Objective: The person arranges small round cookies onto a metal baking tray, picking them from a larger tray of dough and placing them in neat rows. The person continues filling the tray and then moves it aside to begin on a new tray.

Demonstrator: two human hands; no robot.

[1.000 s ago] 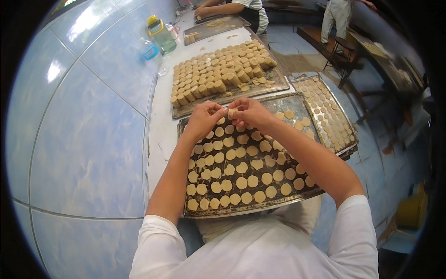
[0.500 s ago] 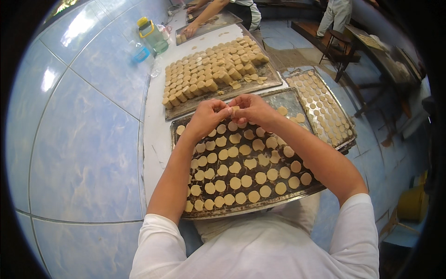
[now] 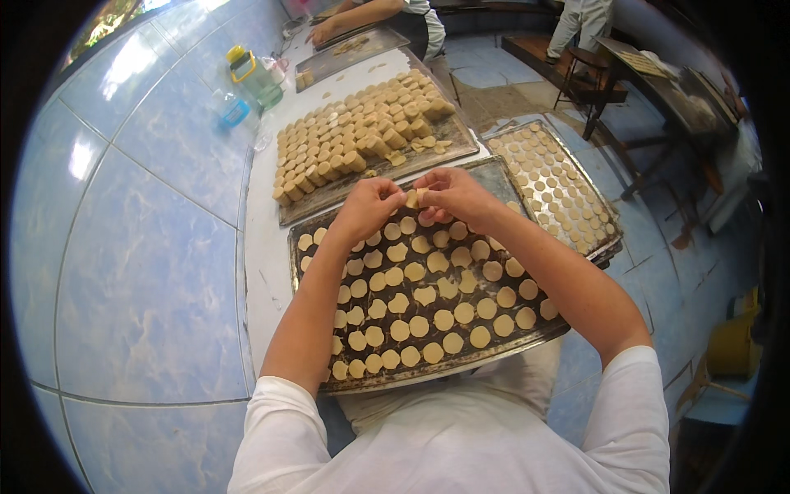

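Observation:
Above the far part of a dark baking tray (image 3: pixel 462 362), my two hands meet with the fingertips almost touching. My left hand (image 3: pixel 364 207) pinches a pale dough disc (image 3: pixel 412 198) at its edge. Close against it, the fingers of my right hand (image 3: pixel 457 198) are closed on more dough, perhaps a short stack; the fingers partly hide it. Rows of flat, round dough discs (image 3: pixel 400 330) cover the tray below, some with uneven edges. Just beyond, many stacked dough discs (image 3: pixel 354 123) stand in rows on a flat board, with loose pieces (image 3: pixel 428 143) at their right end.
To the right lies another tray of dough discs (image 3: pixel 563 188). A green jug with a yellow lid (image 3: pixel 257 78) and a blue-labelled bottle (image 3: pixel 233 109) stand by the tiled wall (image 3: pixel 148 272). A co-worker's arm (image 3: pixel 362 16) reaches over a far tray. A stool (image 3: pixel 583 72) stands at back right.
The trays and stacks have shifted slightly left and down in the picture. Between my fingertips, a dough disc now shows more plainly. The co-worker's hand has moved off the far tray's near end.

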